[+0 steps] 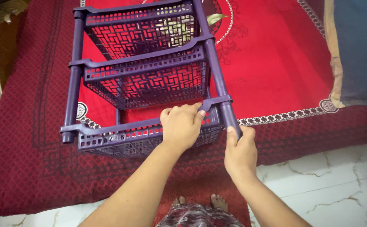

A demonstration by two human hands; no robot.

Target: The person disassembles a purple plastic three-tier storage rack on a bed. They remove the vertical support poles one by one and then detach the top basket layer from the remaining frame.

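Both bare forearms are reaching forward from the bottom of the view toward the purple perforated plastic 3-tier basket rack [143, 80], the landmark here. The left hand [181, 126] is lying palm down over the rack's nearest basket rim, fingers curling over its far edge. The right hand [240, 150] is gripping the lower end of the rack's near right post, thumb pressing along it.
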